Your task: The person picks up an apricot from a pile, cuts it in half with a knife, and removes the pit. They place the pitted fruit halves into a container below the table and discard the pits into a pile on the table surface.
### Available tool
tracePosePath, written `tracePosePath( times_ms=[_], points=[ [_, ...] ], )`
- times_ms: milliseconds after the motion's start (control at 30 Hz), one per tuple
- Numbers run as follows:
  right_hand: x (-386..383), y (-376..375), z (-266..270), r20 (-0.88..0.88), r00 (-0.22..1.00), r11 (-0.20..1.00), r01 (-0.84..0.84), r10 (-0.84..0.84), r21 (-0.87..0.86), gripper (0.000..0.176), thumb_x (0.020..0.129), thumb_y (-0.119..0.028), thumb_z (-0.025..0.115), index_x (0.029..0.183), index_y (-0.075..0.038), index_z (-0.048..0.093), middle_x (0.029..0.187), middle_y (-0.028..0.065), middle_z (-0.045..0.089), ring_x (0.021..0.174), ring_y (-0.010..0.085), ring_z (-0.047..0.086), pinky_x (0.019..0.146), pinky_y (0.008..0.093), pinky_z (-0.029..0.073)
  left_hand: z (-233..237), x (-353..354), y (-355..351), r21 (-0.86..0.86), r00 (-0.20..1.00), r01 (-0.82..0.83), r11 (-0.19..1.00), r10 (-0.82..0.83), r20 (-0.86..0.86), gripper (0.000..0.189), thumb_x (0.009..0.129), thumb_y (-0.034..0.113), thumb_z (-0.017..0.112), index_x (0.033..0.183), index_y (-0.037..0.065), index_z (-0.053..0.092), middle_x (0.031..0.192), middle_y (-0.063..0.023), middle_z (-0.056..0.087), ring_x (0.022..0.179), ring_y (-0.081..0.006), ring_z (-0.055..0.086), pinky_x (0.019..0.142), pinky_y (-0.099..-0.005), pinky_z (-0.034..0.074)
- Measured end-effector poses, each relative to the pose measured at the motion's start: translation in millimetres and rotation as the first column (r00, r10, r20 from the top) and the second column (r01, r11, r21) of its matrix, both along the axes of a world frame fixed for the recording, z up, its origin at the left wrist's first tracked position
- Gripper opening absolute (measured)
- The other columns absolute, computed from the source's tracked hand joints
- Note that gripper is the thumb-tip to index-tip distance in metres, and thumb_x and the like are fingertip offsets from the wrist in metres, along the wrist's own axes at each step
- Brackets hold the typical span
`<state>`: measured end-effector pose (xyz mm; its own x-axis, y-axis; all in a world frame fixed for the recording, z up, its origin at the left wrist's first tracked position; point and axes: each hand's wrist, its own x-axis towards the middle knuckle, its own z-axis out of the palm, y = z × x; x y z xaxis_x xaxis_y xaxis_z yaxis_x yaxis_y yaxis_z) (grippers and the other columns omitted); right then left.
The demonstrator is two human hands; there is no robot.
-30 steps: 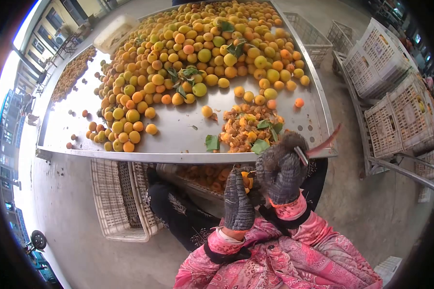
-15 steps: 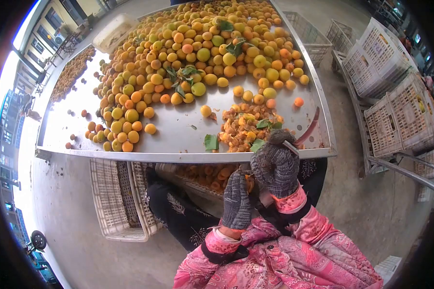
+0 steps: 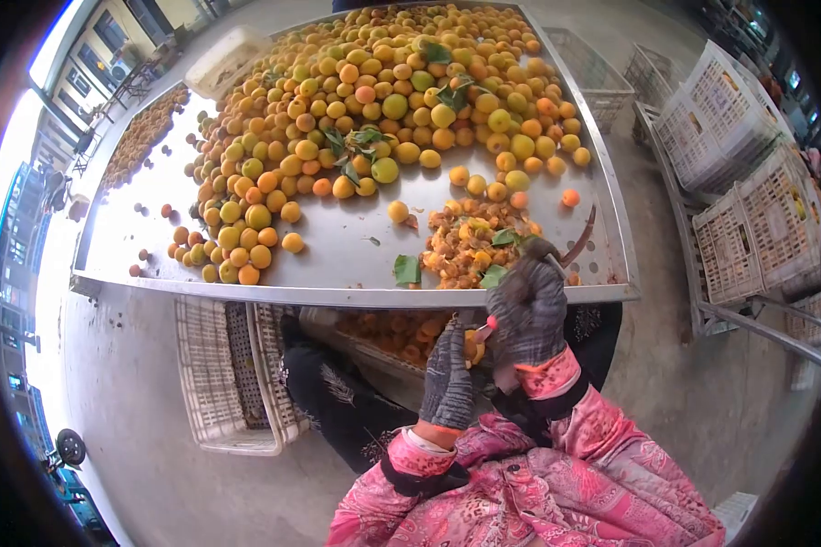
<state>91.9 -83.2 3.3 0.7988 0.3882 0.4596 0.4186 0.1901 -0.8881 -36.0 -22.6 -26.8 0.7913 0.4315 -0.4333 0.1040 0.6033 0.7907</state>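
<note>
My left hand (image 3: pixel 447 383), in a grey knitted glove, is just below the table's front edge. Its fingers are pressed together around an apricot (image 3: pixel 474 348), whose orange side shows beside them. To its right, my gloved right hand (image 3: pixel 531 310) is closed on a curved knife (image 3: pixel 582 241). The brown blade rises past the fist over the table corner, and a pinkish handle end shows below. Behind the hands, a heap of wet apricot pits and pulp (image 3: pixel 470 242) lies at the table edge with green leaves. Under the hands, a crate holds orange apricot pieces (image 3: pixel 397 330).
A large pile of whole apricots (image 3: pixel 374 100) covers much of the metal table (image 3: pixel 337 251), which has a raised rim. An off-white tub (image 3: pixel 228 62) lies at its far left. Plastic crates (image 3: pixel 228 387) stand below left; stacked white crates (image 3: pixel 757 219) are on a cart at right.
My right hand has turned, bringing the pinkish handle end into sight and tilting the blade. More of the apricot shows beside my left hand. The whole view has shifted slightly.
</note>
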Motion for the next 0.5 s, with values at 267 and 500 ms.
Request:
tracePosePath(
  times_ms=[267, 500],
  points=[
    [6, 3, -4, -0.570, 0.331, 0.567, 0.115, 0.752, 0.816, 0.012, 0.088, -0.017, 0.048, 0.094, -0.013, 0.056, 0.051, -0.0009, 0.041, 0.032, 0.0115, 0.034, 0.031, 0.0269, 0.033, -5, -2, -6, 0.860, 1.000, 0.016, 0.509, -0.027, -0.003, 0.024, 0.085, 0.016, 0.055, 0.102, 0.000, 0.053, 0.088, -0.0108, 0.058, 0.081, -0.0209, 0.057, 0.072, -0.0308, 0.046],
    [-20, 1, 33, -0.112, 0.941, 0.938, -0.330, 0.318, -0.104, 0.012, 0.073, 0.000, 0.060, 0.084, -0.004, 0.061, 0.088, 0.0065, 0.064, 0.083, 0.0161, 0.061, 0.073, 0.0269, 0.048, -14, 1, -4, -0.041, 0.989, 0.122, 0.992, -0.125, -0.084, 0.032, 0.082, 0.017, 0.059, 0.110, 0.002, 0.054, 0.097, -0.0171, 0.060, 0.089, -0.0356, 0.057, 0.077, -0.0371, 0.046]
  ],
)
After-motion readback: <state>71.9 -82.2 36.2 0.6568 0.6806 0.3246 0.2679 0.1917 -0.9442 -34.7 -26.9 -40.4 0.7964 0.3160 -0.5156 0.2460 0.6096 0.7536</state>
